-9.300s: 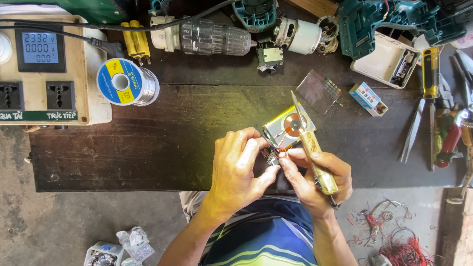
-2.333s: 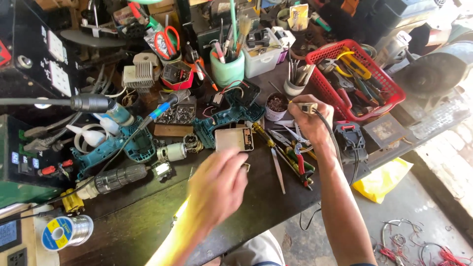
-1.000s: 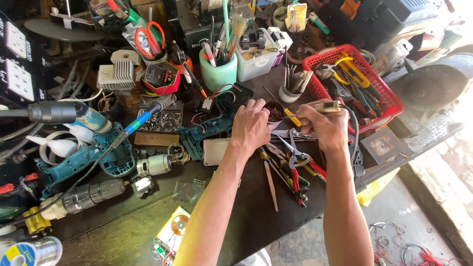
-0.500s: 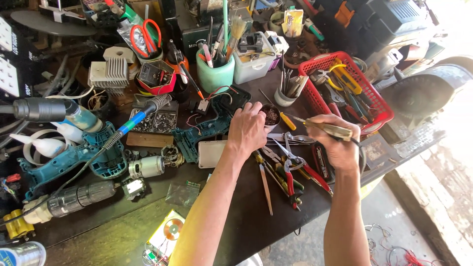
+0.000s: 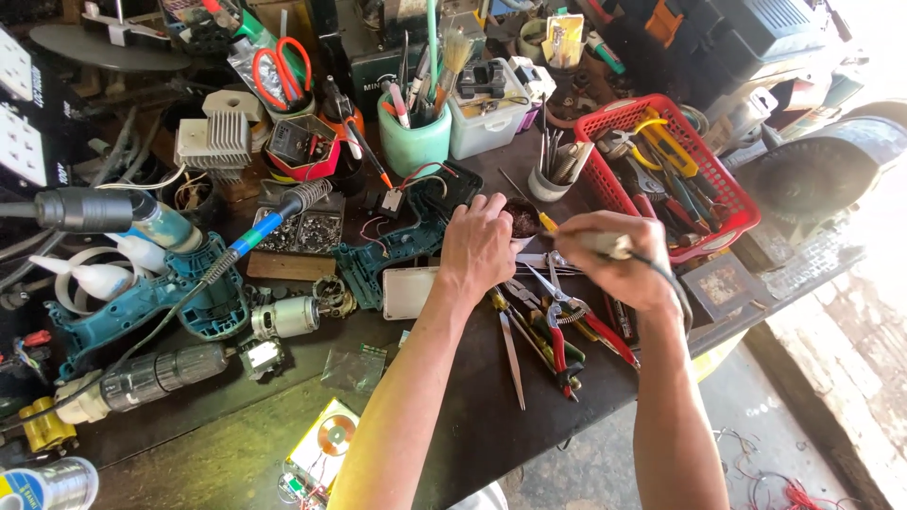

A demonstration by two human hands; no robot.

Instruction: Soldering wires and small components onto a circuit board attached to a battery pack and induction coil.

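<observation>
Reaching across the cluttered dark workbench (image 5: 236, 444), both hands meet near a small dark round tin (image 5: 521, 221) that sits just in front of a pale cup of metal picks (image 5: 553, 178) and just left of the red plastic basket (image 5: 661, 179). The right hand (image 5: 619, 260) is clenched around a soldering iron (image 5: 588, 239), whose handle is mostly buried in the fist; its cord (image 5: 673, 295) runs back over the wrist. The iron's long axis lies roughly level across the view, from the fist on the right toward the left, with the yellow collar and thin tip ending at the tin's near edge; whether the tip touches the tin or hangs just over it cannot be told. The left hand (image 5: 477, 247) lies palm down, fingers spread and loosely curled, its fingertips at the left rim of the tin; it grips nothing that shows, though whether it pins the tin is unclear. So the tin lies between the hands, just beyond the left fingertips and straight ahead of the iron's tip, the left hand being the closer. Red-handled pliers (image 5: 567, 335) and tweezers (image 5: 511, 348) lie on the bench just below the hands, and a white rectangular case (image 5: 409, 292) rests beside the left wrist.
</observation>
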